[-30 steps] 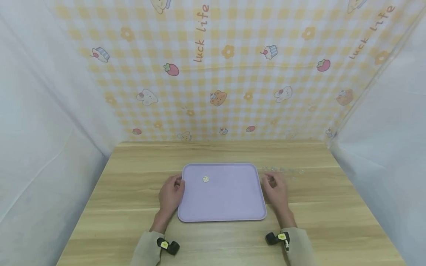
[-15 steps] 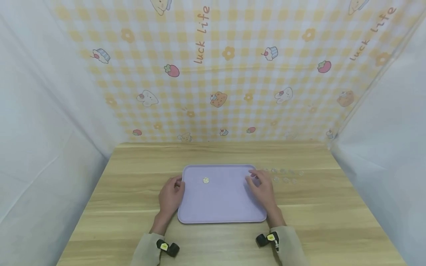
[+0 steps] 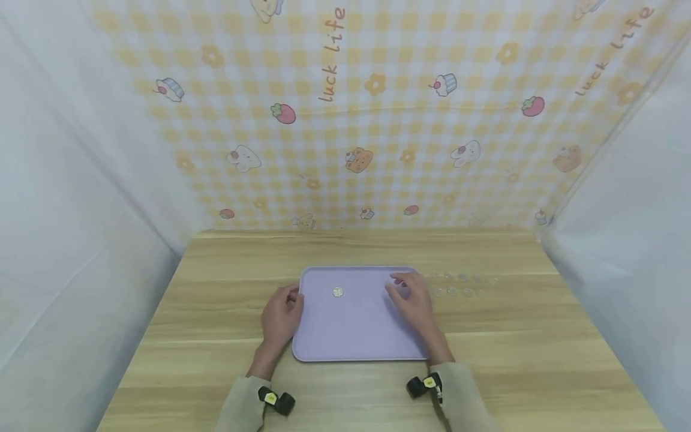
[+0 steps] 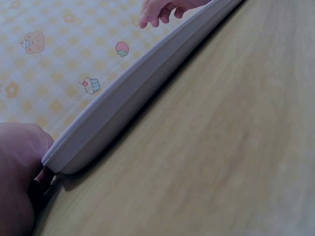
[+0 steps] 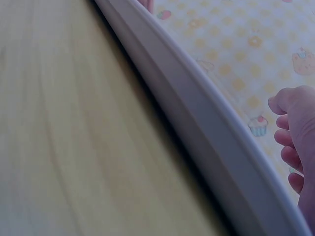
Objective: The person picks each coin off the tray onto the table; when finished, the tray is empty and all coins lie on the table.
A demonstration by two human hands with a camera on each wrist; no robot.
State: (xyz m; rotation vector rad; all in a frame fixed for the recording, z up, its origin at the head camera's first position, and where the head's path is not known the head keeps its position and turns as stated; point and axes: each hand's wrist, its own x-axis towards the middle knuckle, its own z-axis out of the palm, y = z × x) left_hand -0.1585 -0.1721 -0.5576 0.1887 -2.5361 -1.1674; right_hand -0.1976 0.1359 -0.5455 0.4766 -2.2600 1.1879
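Observation:
A shallow lilac tray lies on the wooden table. In the head view my left hand grips its left side, thumb by the rim; the left wrist view shows that hand at the tray's corner, fingers partly hidden. Over the tray's right part hovers my right hand, thumb and index finger apart, nothing visible between them. The right wrist view shows this hand above the rim, its other fingers loosely curled. A small round yellowish piece sits in the tray, left of the right hand's fingertips.
Several small clear round pieces lie in two rows on the table, right of the tray. Behind the table hangs a yellow checked cloth. White sheets close off both sides.
My right hand has moved left, from beside the tray's right edge to above the tray, and its thumb and index finger have spread. The left hand stays at the tray's left side.

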